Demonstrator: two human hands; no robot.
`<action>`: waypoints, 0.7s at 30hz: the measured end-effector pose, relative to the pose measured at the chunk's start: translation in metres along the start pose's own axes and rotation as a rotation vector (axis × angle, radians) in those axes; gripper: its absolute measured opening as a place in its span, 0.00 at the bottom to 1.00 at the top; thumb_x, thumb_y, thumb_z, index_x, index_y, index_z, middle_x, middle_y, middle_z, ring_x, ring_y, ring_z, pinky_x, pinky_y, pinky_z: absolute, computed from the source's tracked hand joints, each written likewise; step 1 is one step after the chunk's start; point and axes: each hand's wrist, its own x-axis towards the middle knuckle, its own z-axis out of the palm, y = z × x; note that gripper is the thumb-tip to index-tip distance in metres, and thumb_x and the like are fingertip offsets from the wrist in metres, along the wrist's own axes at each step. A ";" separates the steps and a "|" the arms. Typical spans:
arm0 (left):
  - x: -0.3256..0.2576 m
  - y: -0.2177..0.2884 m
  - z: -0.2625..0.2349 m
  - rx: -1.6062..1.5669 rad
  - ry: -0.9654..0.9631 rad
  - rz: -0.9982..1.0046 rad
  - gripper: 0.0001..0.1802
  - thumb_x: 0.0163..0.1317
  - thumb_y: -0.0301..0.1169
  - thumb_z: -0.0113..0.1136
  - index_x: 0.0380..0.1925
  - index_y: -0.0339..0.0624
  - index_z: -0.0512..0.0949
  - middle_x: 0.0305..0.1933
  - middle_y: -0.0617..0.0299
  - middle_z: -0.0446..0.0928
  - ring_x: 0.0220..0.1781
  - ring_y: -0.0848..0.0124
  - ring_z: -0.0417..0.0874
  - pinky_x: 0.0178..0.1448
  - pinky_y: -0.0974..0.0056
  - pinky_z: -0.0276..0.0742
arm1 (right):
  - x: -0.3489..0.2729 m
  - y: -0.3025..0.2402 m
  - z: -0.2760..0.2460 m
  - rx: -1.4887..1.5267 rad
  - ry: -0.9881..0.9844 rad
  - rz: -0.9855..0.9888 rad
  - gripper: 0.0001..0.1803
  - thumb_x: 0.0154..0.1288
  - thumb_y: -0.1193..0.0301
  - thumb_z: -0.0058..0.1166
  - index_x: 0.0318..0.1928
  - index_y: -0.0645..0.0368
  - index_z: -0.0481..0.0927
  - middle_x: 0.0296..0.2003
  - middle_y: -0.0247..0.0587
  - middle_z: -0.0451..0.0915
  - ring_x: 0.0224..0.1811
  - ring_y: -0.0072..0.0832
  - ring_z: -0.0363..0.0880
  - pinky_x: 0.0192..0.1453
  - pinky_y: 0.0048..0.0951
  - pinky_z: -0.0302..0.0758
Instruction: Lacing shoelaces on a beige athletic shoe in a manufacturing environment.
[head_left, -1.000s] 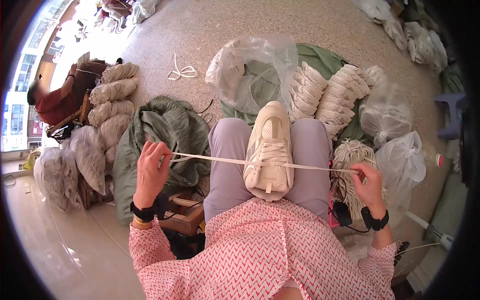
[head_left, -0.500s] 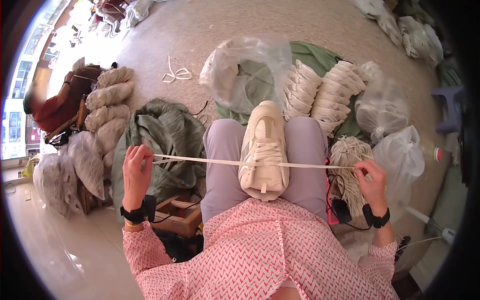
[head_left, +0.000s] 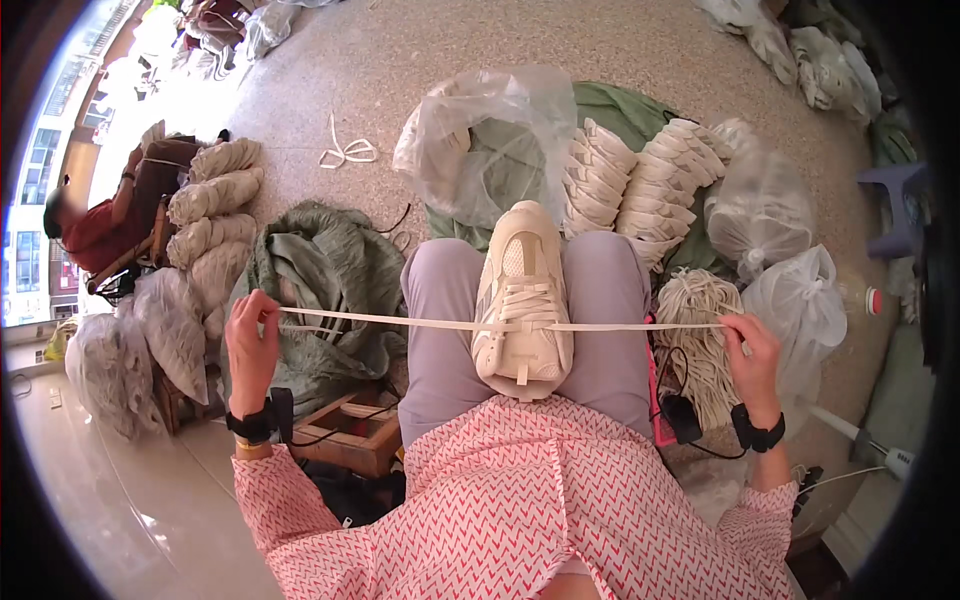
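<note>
Between my thighs rests a cream shoe upper point(head_left: 521, 290), toe pointing away from me, its lower eyelets crossed with flat laces. A cream shoelace point(head_left: 430, 322) runs out of it to both sides, stretched nearly straight. My left hand point(head_left: 252, 340) pinches the lace's end out at the left, beyond my knee. Out at the right, my right hand point(head_left: 752, 362) pinches the other end between thumb and fingers, above a bundle of loose laces point(head_left: 695, 335). Dark bands circle both wrists.
Stacked shoe uppers point(head_left: 665, 190) lie ahead on green cloth beside a clear plastic bag point(head_left: 490, 135). A wooden stool point(head_left: 350, 432) and crumpled green sack point(head_left: 325, 275) are at left. Filled clear bags point(head_left: 795, 300) stand at right. Another person point(head_left: 105, 225) sits far left.
Both hands have drawn outward, the left one more, pulling the lace a little longer on each side. The shoe upper stays between my thighs.
</note>
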 end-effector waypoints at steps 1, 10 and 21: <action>0.000 -0.005 -0.001 -0.007 -0.005 -0.024 0.07 0.62 0.15 0.60 0.35 0.35 0.73 0.31 0.54 0.74 0.32 0.59 0.76 0.40 0.59 0.73 | 0.001 0.002 -0.001 -0.018 -0.006 -0.005 0.10 0.67 0.86 0.58 0.46 0.65 0.85 0.34 0.43 0.82 0.31 0.31 0.82 0.37 0.29 0.77; -0.008 -0.039 -0.015 0.006 -0.039 -0.128 0.07 0.61 0.15 0.60 0.35 0.34 0.73 0.31 0.52 0.76 0.31 0.57 0.79 0.39 0.58 0.74 | 0.007 0.028 -0.006 0.007 -0.003 0.086 0.09 0.71 0.83 0.56 0.48 0.65 0.85 0.35 0.40 0.82 0.29 0.24 0.79 0.34 0.25 0.75; -0.017 -0.063 -0.030 0.049 -0.053 -0.163 0.08 0.60 0.16 0.62 0.35 0.35 0.72 0.30 0.51 0.76 0.32 0.54 0.79 0.39 0.56 0.75 | 0.011 0.061 -0.012 0.041 -0.012 0.137 0.09 0.73 0.83 0.55 0.48 0.64 0.86 0.36 0.37 0.83 0.28 0.20 0.79 0.34 0.23 0.77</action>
